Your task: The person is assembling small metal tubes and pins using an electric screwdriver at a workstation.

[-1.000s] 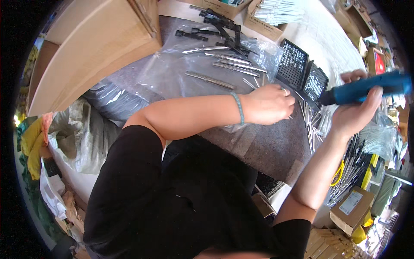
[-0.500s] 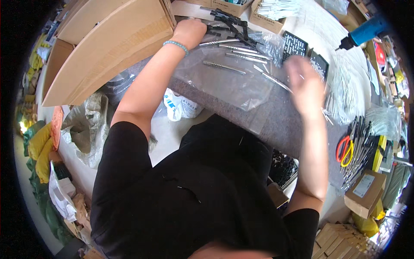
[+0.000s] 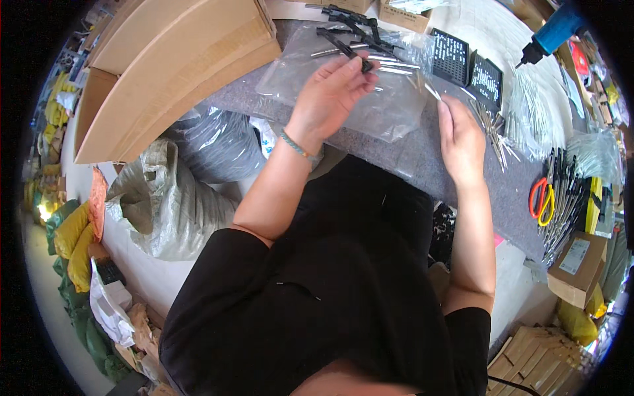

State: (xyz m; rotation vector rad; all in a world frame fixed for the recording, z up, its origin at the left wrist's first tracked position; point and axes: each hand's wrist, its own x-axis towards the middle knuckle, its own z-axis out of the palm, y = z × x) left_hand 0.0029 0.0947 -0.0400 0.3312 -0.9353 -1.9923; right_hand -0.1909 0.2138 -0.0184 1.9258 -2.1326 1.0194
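Observation:
My left hand (image 3: 328, 94) is over a clear plastic bag (image 3: 389, 115) on the grey felt mat (image 3: 475, 191). Its fingers pinch a small black plastic part (image 3: 362, 64). My right hand (image 3: 461, 140) is just to the right, fingers together, with a thin silver metal rod (image 3: 430, 90) sticking out from its fingertips toward the left hand. More black parts (image 3: 356, 26) and silver rods (image 3: 389, 63) lie on the bag beyond my hands.
A blue power screwdriver (image 3: 553, 33) stands at the far right. Two black grid trays (image 3: 467, 66) sit behind loose silver rods (image 3: 496, 135). Orange-handled scissors (image 3: 543, 198) and dark tools lie right. A large cardboard box (image 3: 172, 59) and filled bags (image 3: 178, 198) are left.
My right hand has put down the blue screwdriver at the far right and come back with a rod. My left hand reached to the black parts and drew back holding one.

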